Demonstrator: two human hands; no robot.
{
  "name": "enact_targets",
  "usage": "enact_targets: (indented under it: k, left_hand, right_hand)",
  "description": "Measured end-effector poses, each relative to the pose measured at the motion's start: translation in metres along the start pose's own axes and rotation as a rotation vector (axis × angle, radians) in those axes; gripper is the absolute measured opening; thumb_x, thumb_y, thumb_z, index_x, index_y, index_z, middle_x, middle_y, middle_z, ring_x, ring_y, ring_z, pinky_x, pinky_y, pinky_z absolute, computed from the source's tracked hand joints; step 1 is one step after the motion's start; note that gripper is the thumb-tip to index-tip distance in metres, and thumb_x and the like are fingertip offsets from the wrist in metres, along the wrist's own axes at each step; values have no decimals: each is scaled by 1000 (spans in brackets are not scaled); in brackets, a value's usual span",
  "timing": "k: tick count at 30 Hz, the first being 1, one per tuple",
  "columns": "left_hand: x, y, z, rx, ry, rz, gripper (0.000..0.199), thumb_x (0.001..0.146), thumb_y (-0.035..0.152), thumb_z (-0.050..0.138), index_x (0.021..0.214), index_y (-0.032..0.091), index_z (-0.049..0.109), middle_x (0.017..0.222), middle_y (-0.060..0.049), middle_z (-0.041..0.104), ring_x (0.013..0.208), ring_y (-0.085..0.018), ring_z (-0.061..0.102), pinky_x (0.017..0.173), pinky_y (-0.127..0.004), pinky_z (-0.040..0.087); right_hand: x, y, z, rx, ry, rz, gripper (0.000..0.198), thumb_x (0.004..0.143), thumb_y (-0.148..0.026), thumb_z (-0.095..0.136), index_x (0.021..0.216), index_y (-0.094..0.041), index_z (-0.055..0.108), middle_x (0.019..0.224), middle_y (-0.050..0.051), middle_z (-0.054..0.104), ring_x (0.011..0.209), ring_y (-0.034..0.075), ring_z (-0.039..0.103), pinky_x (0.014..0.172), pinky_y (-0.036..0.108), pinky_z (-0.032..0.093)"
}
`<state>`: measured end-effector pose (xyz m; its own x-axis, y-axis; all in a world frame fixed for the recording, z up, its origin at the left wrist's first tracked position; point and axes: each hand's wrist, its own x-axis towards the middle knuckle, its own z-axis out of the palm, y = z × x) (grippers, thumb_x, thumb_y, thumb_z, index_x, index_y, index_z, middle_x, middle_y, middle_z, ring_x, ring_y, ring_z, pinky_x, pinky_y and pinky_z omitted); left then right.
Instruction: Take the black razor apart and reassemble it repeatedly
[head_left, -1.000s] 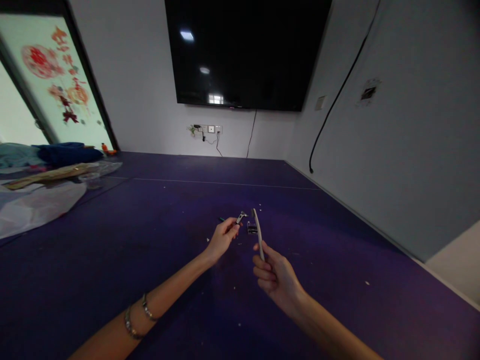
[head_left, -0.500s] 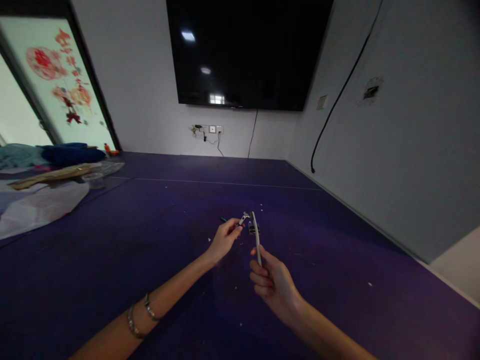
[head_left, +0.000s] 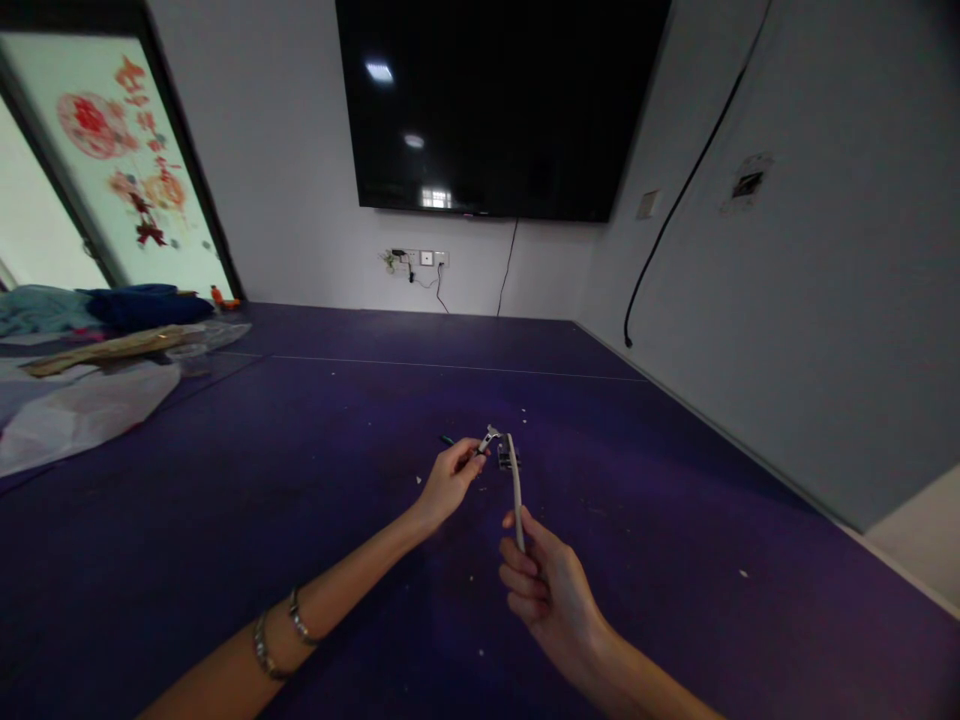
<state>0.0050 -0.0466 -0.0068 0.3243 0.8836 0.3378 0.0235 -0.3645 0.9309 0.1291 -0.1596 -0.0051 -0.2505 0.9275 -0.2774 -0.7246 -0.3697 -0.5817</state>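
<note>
My left hand (head_left: 448, 488) is closed around a small silver tool with a T-shaped head (head_left: 489, 437), which points away from me; its kind is too small to tell. In my right hand (head_left: 551, 580), pinched between thumb and fingers, is a slim pale toothbrush (head_left: 515, 485). The toothbrush's far end is close beside the silver head; whether they touch, I cannot tell. Behind the toothbrush, a small dark object (head_left: 504, 458) is partly hidden. A thin green piece (head_left: 447, 440) shows just beyond my left fingers.
A purple surface (head_left: 337, 420) spreads around my hands, dotted with small white scraps. To the left are a white plastic sheet (head_left: 97, 410), a brown strip (head_left: 112, 350) and blue cloth (head_left: 146, 306). A black cable (head_left: 679, 200) hangs by the right wall.
My right hand has drawn the toothbrush slightly towards me, so its tip is lower beside the silver head. My left hand is almost unmoved. The view has shifted a little.
</note>
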Motion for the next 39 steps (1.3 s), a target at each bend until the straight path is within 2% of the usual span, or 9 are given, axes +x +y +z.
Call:
enact_targets:
  k: [5,12,18,25,32,36,39]
  left_hand:
    - [-2,0,1,-3,-33,-15,15,79,25,51,88,16,58,68,2,50,64,-11,46,60,-23,36]
    - [-1,-2,0,18,-11,14,15,79,26,52,88,15,58,70,1,51,64,-11,45,61,-24,35]
    - [-3,1,2,-3,-61,7,18,79,29,52,88,15,59,69,1,52,64,-11,45,61,-24,36]
    - [-2,3,0,-21,-8,3,19,78,28,53,89,15,59,69,1,52,64,-12,45,61,-24,35]
    - [-1,2,1,-59,-35,-23,17,76,27,55,87,15,61,67,2,52,63,-11,45,60,-23,35]
    - [0,0,-1,-87,30,-34,20,75,30,58,88,15,62,65,2,50,60,-11,43,57,-22,33]
    - [1,-2,-2,-111,37,-72,25,76,32,56,93,15,63,65,2,49,58,-10,43,56,-22,33]
  right_hand:
    - [2,-3,3,35,-19,-39,26,69,-36,67,79,-19,51,46,-11,25,37,1,10,35,15,3]
    - [-1,1,3,22,9,-8,27,70,-39,66,79,-19,50,45,-11,25,36,1,11,35,15,3]
    - [3,-7,3,50,-15,-26,23,71,-34,66,79,-18,51,45,-11,26,37,0,11,35,14,3]
    - [-5,3,2,33,34,15,27,72,-41,64,78,-19,49,44,-11,24,36,1,11,34,15,3]
    - [-2,1,2,29,26,-6,28,68,-38,67,78,-19,49,44,-11,26,36,1,11,35,15,3]
    - [-9,11,3,-20,27,57,29,69,-42,65,79,-20,49,44,-12,25,36,1,9,34,15,3]
    - [-11,3,9,-75,10,0,29,71,-43,63,79,-20,50,45,-11,25,36,1,10,34,16,4]
